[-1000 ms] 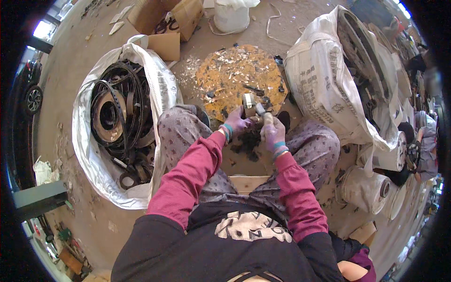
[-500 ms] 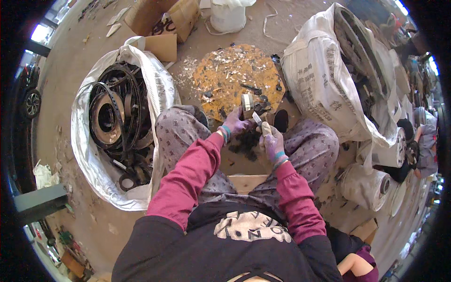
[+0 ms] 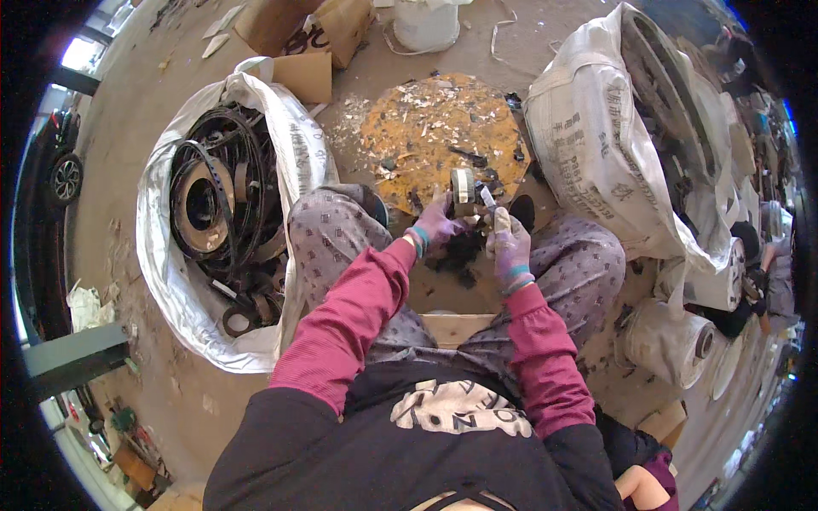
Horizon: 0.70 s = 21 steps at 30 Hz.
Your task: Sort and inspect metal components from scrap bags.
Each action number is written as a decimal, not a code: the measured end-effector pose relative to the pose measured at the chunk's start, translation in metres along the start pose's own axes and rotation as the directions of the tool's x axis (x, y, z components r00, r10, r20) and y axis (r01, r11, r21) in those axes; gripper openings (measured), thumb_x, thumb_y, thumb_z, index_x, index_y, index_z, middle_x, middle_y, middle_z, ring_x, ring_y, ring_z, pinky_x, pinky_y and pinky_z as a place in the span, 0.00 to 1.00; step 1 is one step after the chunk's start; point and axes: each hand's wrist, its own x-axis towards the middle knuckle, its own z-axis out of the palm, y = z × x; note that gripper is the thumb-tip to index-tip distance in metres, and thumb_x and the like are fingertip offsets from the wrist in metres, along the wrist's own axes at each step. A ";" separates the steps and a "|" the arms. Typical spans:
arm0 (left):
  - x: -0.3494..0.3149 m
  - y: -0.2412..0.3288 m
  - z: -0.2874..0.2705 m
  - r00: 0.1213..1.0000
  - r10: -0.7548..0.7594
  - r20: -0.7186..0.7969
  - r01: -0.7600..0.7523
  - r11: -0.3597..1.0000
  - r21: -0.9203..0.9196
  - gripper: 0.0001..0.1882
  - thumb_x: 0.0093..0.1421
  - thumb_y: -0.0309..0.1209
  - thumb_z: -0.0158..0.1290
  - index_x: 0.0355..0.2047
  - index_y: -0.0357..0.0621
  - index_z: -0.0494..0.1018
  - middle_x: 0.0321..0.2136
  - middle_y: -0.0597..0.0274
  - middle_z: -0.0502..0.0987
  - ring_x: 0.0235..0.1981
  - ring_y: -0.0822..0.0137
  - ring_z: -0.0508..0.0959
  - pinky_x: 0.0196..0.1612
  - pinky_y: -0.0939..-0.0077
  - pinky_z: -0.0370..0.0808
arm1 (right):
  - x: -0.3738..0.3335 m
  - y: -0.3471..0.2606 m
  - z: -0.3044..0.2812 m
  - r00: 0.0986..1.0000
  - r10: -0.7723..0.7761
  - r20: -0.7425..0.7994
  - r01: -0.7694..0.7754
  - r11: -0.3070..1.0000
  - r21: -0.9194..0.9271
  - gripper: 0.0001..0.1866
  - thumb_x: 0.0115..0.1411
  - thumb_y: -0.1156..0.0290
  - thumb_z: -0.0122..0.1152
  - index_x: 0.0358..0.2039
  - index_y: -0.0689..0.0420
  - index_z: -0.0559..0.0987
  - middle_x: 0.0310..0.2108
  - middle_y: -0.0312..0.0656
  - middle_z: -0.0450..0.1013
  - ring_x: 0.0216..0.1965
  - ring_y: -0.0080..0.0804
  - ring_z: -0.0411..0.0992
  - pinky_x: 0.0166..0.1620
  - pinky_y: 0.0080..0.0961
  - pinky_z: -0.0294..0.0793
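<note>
My left hand (image 3: 436, 225), in a purple-stained work glove, is closed around the near side of a short ring-shaped piece (image 3: 463, 186) with a pale, shiny band. Its fingers partly hide the piece. Just to the right, my gloved right hand (image 3: 511, 244) grips a knife (image 3: 487, 198) whose short light blade points away from me. The blade stands beside the ring-shaped piece, apart from it as far as I can see. Dark scraps (image 3: 460, 254) lie on the floor below my hands, between my knees.
An orange round board (image 3: 426, 119) strewn with chips lies ahead. On the left stands a white sack (image 3: 153, 255) of black bands and rings; on the right, another large sack (image 3: 579, 145). Farther off are a cardboard box (image 3: 345, 34) and a white bucket (image 3: 426, 30). Another person's arm (image 3: 643, 490) shows at lower right.
The knife and my right hand have moved right and slightly away from me, off the ring-shaped piece's near edge. My left hand keeps its hold. The whole view has shifted a little.
</note>
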 end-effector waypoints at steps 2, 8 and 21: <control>0.012 -0.021 -0.017 0.999 -0.050 0.014 0.051 0.991 -0.122 0.29 0.47 0.24 0.62 0.49 0.38 0.63 0.42 0.60 0.73 0.39 0.70 0.73 0.44 0.74 0.71 | -0.015 -0.009 0.003 0.999 0.032 0.039 -0.031 0.999 -0.039 0.17 0.62 0.55 0.50 0.31 0.59 0.75 0.10 0.30 0.61 0.10 0.15 0.56 0.13 0.15 0.53; 0.012 -0.026 -0.021 0.997 0.049 -0.062 -0.030 0.962 0.270 0.23 0.49 0.26 0.60 0.46 0.37 0.66 0.41 0.60 0.74 0.38 0.72 0.73 0.43 0.77 0.71 | -0.018 0.007 0.004 0.993 0.068 0.091 -0.056 0.990 -0.128 0.19 0.62 0.53 0.49 0.31 0.59 0.75 0.09 0.32 0.61 0.09 0.16 0.56 0.13 0.16 0.53; 0.012 -0.034 -0.019 0.999 0.030 -0.028 -0.026 0.987 0.159 0.28 0.49 0.27 0.61 0.49 0.38 0.63 0.41 0.62 0.74 0.40 0.72 0.72 0.45 0.75 0.70 | 0.011 -0.014 0.027 0.997 -0.072 0.025 0.076 0.953 -0.292 0.18 0.59 0.55 0.54 0.29 0.60 0.76 0.15 0.32 0.68 0.14 0.16 0.63 0.18 0.16 0.62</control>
